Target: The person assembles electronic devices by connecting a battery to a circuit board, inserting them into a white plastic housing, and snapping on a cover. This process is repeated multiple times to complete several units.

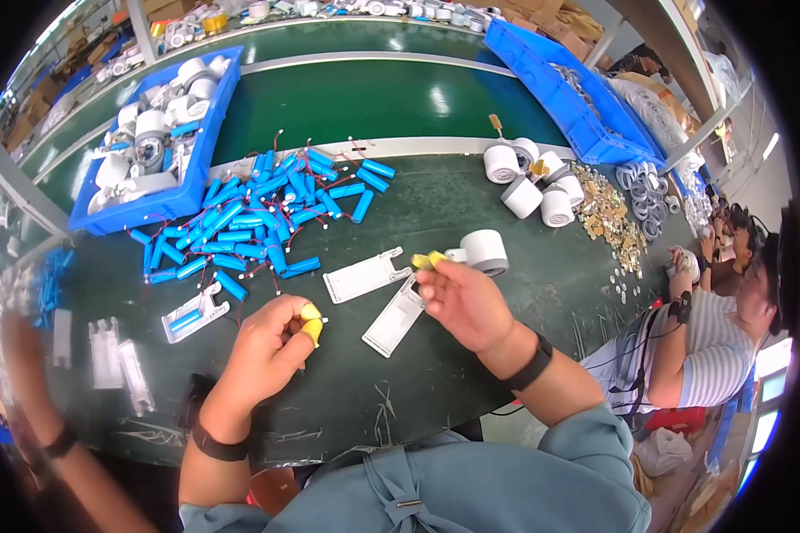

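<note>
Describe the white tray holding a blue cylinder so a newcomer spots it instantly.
On the dark green table, find the big pile of blue cylinders. Below its lower left edge, left of the person's left hand, lies a white tray. Unlike the neighbouring white trays, it has one blue cylinder inside.

Dark green, scuffed worktop [551,306] in front; glossy green belt [329,99] with pale rails [444,146] beyond, light glare [437,96] on it. Pale post [140,32] upper left. Bright window [772,387] far right. Cardboard boxes [567,42] behind belt.
</note>
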The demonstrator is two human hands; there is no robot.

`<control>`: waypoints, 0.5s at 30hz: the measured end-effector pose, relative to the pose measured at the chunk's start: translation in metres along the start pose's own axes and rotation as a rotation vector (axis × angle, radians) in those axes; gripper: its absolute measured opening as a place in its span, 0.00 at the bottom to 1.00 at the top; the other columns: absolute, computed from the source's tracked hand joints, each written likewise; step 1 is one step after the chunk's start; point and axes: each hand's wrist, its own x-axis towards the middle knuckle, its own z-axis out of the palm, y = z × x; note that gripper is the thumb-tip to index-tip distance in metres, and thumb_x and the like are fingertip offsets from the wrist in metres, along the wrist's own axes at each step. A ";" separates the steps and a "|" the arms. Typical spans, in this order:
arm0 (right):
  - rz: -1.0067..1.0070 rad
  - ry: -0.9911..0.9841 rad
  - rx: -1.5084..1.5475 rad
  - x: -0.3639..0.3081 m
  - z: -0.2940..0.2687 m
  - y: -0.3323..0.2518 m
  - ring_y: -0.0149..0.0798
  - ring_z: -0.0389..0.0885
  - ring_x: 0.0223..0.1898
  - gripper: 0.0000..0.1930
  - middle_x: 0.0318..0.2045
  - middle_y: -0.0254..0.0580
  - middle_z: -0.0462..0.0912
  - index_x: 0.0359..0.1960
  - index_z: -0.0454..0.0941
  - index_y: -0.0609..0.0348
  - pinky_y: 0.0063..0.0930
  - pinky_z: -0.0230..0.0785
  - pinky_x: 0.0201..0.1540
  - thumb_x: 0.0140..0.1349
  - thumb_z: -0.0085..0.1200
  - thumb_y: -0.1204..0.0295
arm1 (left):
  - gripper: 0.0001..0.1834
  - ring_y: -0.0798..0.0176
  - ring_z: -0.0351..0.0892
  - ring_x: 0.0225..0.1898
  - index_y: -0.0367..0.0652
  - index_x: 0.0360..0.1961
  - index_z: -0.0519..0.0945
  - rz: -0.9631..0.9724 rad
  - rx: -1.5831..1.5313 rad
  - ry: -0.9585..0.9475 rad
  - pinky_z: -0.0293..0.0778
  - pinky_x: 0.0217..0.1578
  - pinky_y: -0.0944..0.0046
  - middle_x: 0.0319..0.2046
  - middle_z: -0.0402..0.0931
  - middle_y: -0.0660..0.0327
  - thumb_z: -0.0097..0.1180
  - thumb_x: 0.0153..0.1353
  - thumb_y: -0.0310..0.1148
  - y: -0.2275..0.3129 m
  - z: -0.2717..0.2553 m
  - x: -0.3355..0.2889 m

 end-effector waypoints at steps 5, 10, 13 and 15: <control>0.058 -0.040 -0.210 -0.056 -0.026 -0.010 0.31 0.79 0.31 0.15 0.36 0.38 0.82 0.51 0.76 0.64 0.24 0.72 0.31 0.71 0.42 0.69 | 0.10 0.78 0.72 0.22 0.39 0.43 0.76 -0.077 -0.137 -0.168 0.67 0.21 0.76 0.28 0.74 0.66 0.51 0.60 0.18 0.010 0.008 0.000; 0.058 0.042 -0.213 -0.080 -0.049 -0.001 0.34 0.82 0.30 0.14 0.36 0.41 0.82 0.51 0.72 0.64 0.25 0.75 0.30 0.71 0.42 0.70 | 0.10 0.75 0.76 0.27 0.39 0.44 0.76 -0.057 -0.089 -0.431 0.71 0.25 0.74 0.33 0.77 0.65 0.51 0.61 0.20 0.007 0.031 -0.004; 0.070 0.028 -0.217 -0.089 -0.053 0.003 0.38 0.85 0.33 0.13 0.36 0.43 0.82 0.51 0.70 0.64 0.26 0.78 0.32 0.71 0.42 0.70 | 0.14 0.70 0.78 0.30 0.39 0.48 0.76 0.110 0.189 -0.516 0.74 0.33 0.68 0.36 0.78 0.62 0.53 0.59 0.22 0.021 0.063 -0.007; 0.098 0.009 -0.204 -0.089 -0.052 0.005 0.40 0.87 0.36 0.12 0.36 0.44 0.82 0.51 0.69 0.64 0.27 0.80 0.33 0.71 0.42 0.71 | 0.14 0.59 0.80 0.31 0.38 0.46 0.77 0.184 0.232 -0.443 0.75 0.35 0.61 0.33 0.78 0.57 0.52 0.59 0.25 0.015 0.074 -0.003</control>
